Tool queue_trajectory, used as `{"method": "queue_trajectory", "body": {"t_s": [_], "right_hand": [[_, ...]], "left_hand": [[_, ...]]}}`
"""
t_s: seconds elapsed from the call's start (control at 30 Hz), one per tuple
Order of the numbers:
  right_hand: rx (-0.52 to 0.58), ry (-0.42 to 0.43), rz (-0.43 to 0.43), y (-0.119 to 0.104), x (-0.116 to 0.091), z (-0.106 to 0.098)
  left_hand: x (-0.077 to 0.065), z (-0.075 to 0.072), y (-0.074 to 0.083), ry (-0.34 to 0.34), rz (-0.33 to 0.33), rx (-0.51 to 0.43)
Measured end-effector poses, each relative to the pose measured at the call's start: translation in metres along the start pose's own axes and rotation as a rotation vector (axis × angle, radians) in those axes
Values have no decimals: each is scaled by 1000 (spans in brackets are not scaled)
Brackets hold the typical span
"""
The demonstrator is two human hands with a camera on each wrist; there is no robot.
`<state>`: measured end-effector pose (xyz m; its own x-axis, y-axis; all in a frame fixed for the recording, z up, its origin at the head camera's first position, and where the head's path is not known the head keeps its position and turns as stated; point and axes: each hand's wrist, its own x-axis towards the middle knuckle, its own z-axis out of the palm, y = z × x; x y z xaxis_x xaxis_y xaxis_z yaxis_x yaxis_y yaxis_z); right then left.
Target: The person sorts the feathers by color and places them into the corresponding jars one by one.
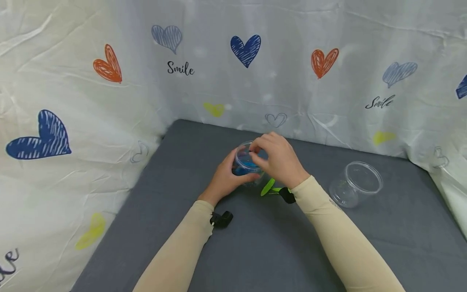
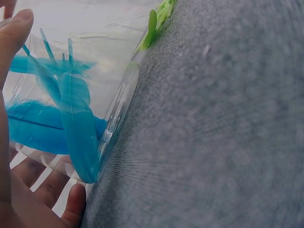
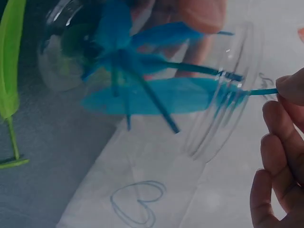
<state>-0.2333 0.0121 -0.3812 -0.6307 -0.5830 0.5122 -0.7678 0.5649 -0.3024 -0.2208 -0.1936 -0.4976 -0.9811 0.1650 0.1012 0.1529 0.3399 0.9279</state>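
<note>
My left hand [image 1: 227, 178] grips a transparent plastic jar [image 1: 239, 155] round its side, thumb across the near wall. Several blue feathers [image 2: 80, 133] stand and lie at angles inside it. Above the mouth, my right hand [image 1: 279, 158] pinches the bare quill of one blue feather [image 3: 161, 99] between thumb and forefinger. That feather's vane is still within the jar, its quill poking out past the rim, as the right wrist view shows. Green feathers [image 1: 268, 187] lie on the table close to the jar, partly hidden beneath the right wrist.
A second transparent jar [image 1: 341, 194] stands upright on the grey cloth [image 1: 251, 251] to the right, beside the right forearm. White sheeting [image 1: 204, 85] printed with hearts rises behind the table and along its left side. Each wrist wears a small black camera [image 1: 223, 220].
</note>
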Motion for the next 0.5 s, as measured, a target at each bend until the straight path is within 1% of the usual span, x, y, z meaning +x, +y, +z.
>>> {"method": "queue_trajectory", "body": {"t_s": [0.17, 0.27, 0.37, 0.43, 0.5], "right_hand": [[-37, -26, 60, 10, -13, -9], [-44, -7, 79, 14, -24, -19], [-46, 45, 107, 19, -39, -32], [-44, 97, 135, 24, -53, -42], [-36, 170, 181, 30, -70, -52]], "left_hand": [[3, 7, 6, -18, 9, 14], [4, 9, 6, -22, 23, 20], [4, 6, 4, -11, 29, 30], [3, 3, 1, -1, 25, 44], [2, -2, -2, 11, 17, 58]]}}
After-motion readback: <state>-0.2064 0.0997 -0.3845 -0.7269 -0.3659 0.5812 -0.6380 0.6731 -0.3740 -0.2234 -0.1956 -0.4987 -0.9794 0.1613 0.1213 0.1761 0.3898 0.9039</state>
